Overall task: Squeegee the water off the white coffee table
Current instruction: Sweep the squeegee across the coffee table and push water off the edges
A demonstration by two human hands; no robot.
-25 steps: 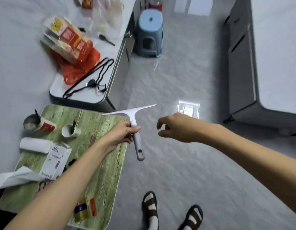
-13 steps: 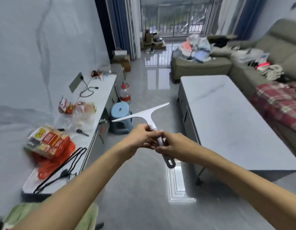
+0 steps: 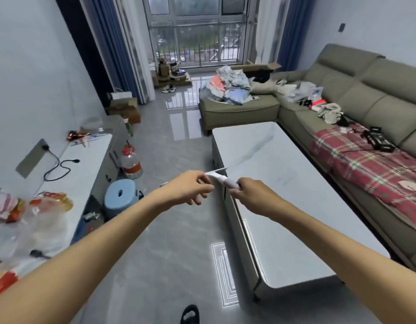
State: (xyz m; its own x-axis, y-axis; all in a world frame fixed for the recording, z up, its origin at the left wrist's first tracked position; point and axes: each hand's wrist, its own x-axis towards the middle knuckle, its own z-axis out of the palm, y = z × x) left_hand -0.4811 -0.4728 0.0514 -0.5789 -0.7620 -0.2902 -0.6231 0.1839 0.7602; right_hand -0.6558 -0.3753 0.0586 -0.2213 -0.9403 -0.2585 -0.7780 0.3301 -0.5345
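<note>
Fingers (image 3: 240, 187) of right hand (image 3: 253, 195) grip blurred white squeegee (image 3: 222, 178)

Domestic living room, lived-in. Landmark: white coffee table (image 3: 284, 183), long and low, on a glossy grey tiled floor (image 3: 169, 230). Right of the table and wrapping round its far end: L-shaped olive sofa (image 3: 356, 90) with a red plaid blanket (image 3: 365, 169) on the seat, and a pile of clothes (image 3: 228, 87) beyond the far end. Farther back: tall railed window (image 3: 195, 31) with blue curtains (image 3: 113, 43). Left of the table, across the floor: low wall cabinet (image 3: 85, 164) with snack bags (image 3: 8, 206); blue plastic stool (image 3: 120, 195) and large bottle (image 3: 131, 164) beside it.
</note>
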